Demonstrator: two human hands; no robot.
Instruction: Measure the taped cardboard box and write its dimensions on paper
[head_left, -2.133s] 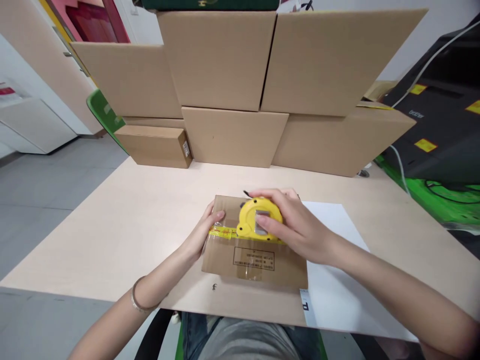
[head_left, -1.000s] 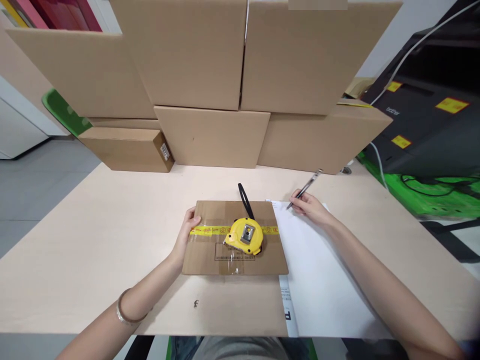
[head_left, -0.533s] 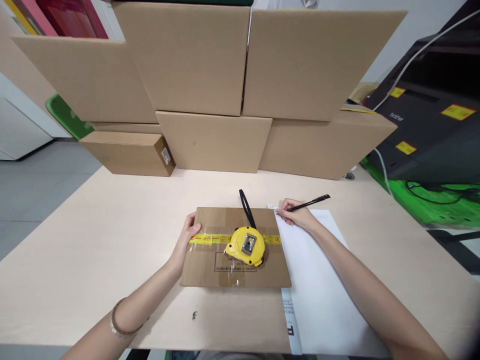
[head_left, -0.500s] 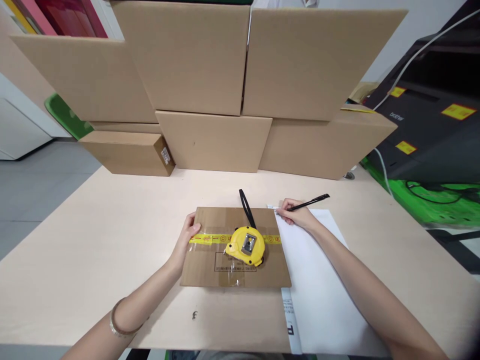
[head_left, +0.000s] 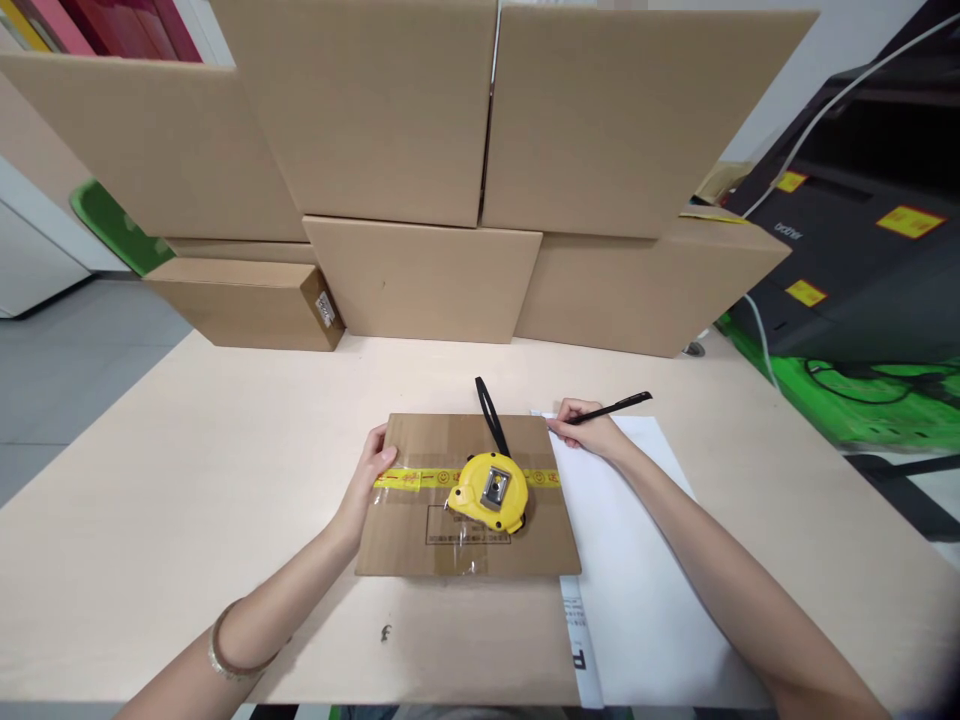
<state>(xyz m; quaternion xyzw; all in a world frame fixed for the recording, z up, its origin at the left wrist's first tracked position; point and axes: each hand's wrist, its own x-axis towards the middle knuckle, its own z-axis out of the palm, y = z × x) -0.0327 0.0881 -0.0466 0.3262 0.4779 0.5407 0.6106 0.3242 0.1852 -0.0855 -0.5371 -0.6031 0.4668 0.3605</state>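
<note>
Black pen point(head_left: 609, 408) pinched in right hand point(head_left: 589, 432) grip.

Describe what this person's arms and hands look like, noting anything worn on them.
Both forearms are bare, with no sleeves in view. The left hand has a thin silvery bracelet round its wrist. The right hand wears no glove, ring or watch that shows.

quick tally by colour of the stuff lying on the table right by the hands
Brown: 1, the flat cardboard box
Yellow: 1, the tape measure
Black: 1, the pen in the right hand
White: 1, the paper sheet
Total: 4
</note>
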